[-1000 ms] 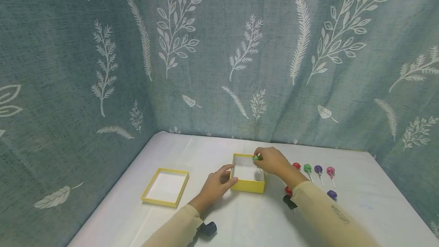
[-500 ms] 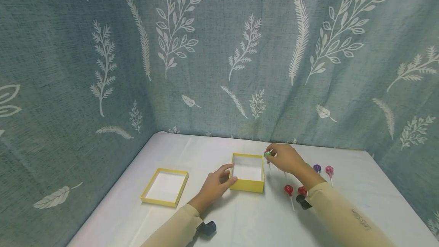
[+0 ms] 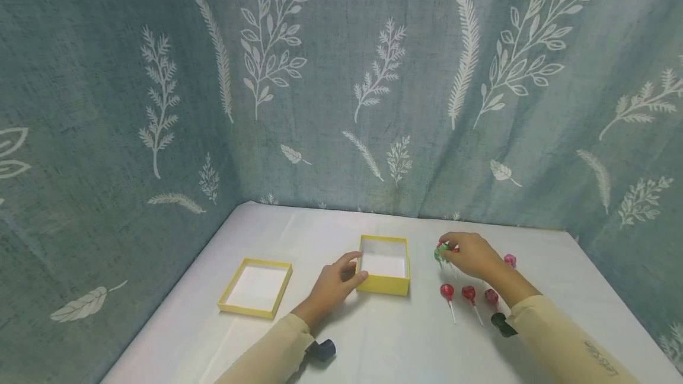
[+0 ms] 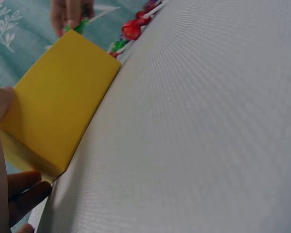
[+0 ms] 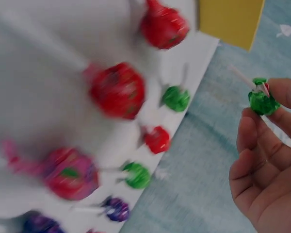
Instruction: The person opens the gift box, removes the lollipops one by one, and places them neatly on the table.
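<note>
My left hand holds the near left corner of a yellow open-topped box with a white inside. In the left wrist view the thumb rests on the yellow front wall, and fingers touch the lower side. My right hand is right of the box, near the back row of lollipops. Its thumb and fingertips pinch a green lollipop by the wrapped head, with the white stick pointing out. Below it in the right wrist view lie a green lollipop and a red lollipop.
A yellow-rimmed lid lies inside up at the left. Nearer me than the right hand is a front row with red lollipops and a pinkish one. A pink lollipop lies beyond the right wrist. A patterned curtain hangs behind the table.
My right hand has moved right from the box's right rim to the back row, carrying the green lollipop. Front-row lollipops have come into view beside the forearm. The left hand stays at the box.
</note>
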Tool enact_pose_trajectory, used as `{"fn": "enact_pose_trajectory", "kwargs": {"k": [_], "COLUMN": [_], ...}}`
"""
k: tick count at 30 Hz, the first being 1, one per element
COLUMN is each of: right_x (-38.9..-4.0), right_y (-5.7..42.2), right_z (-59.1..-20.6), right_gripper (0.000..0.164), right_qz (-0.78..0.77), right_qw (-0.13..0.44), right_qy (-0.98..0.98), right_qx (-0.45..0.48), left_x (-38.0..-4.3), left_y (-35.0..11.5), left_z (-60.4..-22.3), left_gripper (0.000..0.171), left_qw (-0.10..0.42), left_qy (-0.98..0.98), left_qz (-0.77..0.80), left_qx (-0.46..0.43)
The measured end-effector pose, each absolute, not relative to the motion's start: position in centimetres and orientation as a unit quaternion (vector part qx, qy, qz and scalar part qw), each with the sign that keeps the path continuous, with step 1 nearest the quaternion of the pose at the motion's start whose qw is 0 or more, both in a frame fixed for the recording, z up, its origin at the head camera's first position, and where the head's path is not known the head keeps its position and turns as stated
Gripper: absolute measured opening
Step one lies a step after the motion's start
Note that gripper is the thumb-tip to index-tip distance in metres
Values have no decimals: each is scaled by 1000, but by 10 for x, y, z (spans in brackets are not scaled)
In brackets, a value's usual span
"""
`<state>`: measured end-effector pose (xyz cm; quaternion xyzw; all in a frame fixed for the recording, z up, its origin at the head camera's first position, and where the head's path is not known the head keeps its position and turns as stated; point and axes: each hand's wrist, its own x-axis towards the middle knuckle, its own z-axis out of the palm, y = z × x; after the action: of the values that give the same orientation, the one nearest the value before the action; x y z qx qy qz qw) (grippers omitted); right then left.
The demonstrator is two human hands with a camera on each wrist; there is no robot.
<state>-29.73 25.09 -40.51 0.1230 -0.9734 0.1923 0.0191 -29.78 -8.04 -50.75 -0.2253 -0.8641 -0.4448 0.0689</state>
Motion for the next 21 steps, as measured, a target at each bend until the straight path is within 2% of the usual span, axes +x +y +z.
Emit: {"fn": "enact_pose_trajectory", "kwargs": {"k": [4, 12, 21], "right_x": [-293, -272, -255], "right_y": [264, 293, 327], "right_z": [-410, -418, -427], "right_gripper": [32, 36, 37], "right_qz": [206, 218, 220], "right_qw": [19, -6, 13], "right_qy": [-968, -970, -971], "right_qx": [141, 105, 88], "left_x": [-298, -300, -300], "left_y": [-82, -78, -79], "left_z": [-508, -510, -511], "left_gripper": [61, 60, 61], "left_qw": [75, 68, 68], "left_qy": [-864, -861, -861], "left_qz": [-448, -451, -453], "left_qx": [-217, -223, -222]}}
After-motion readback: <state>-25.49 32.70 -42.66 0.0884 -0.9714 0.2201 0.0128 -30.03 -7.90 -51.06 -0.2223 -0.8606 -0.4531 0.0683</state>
